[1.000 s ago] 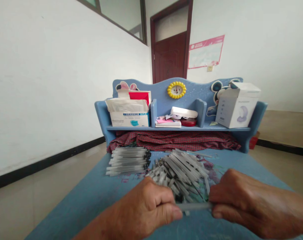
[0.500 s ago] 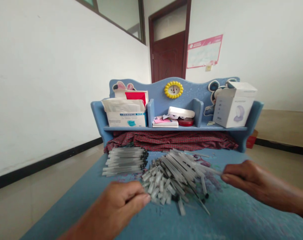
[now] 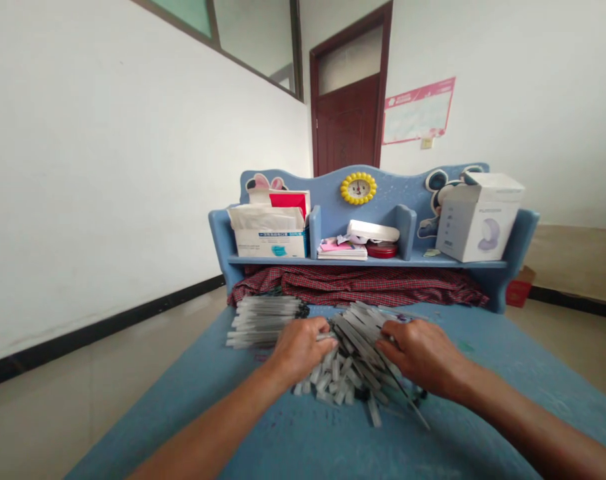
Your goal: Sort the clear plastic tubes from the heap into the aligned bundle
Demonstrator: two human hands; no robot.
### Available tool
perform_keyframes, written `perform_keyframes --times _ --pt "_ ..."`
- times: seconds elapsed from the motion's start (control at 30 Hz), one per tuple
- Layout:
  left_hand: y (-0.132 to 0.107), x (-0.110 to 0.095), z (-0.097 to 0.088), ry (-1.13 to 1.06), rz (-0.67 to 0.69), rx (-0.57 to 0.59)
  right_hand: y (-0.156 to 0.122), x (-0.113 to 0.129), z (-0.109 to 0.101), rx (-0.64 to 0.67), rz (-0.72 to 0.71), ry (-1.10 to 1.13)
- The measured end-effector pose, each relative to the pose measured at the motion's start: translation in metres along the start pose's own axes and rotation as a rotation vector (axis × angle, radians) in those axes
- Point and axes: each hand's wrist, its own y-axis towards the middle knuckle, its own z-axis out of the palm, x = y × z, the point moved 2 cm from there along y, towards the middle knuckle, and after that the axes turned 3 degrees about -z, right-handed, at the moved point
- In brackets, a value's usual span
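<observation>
So, where's everything sitting?

A loose heap of slim plastic tubes with dark tips (image 3: 353,373) lies toward the far end of the blue worktop (image 3: 293,433), crossed every which way. Just left of it, near the far left corner, sits a tidy bundle (image 3: 263,321) of the same tubes, dark ends all to the right.

Why so neat there?

Probably because parallel tubes can't snag each other, and they stay apart from the tangle.

And the hands?

The left hand (image 3: 300,350) and right hand (image 3: 423,353) are both curled, fingers pressed down into the heap from either side, with a gap between them. Whether either pinches a tube, I can't tell; the fingers hide it.

Anything behind?

A checked cloth (image 3: 357,287) is bunched along the far edge, beneath a blue shelf unit (image 3: 363,193) with a mask box (image 3: 270,243) and a white box (image 3: 475,223) — both well clear of the tubes.
</observation>
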Motion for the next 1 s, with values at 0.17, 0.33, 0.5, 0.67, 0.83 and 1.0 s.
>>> perform_keyframes --times 0.17,0.33,0.5,0.67,0.83,1.0 --pt "0.000 -0.007 0.011 0.014 0.089 -0.047 0.017 0.019 -0.002 -0.018 0.035 -0.179" --pt "-0.003 -0.005 0.011 -0.057 0.129 -0.069 0.020 0.028 0.005 -0.041 -0.003 -0.217" --pt "-0.005 0.009 -0.006 -0.082 0.077 -0.107 0.016 0.027 0.008 -0.048 -0.028 -0.235" --pt "-0.003 0.042 -0.032 0.135 -0.051 -0.087 0.016 0.025 0.008 -0.042 -0.048 -0.260" --pt "-0.003 0.067 -0.047 0.303 -0.140 -0.002 0.016 0.022 0.010 -0.088 -0.051 -0.243" --pt "-0.007 0.066 -0.044 0.439 -0.125 0.086 0.016 0.022 0.016 -0.129 -0.087 -0.248"
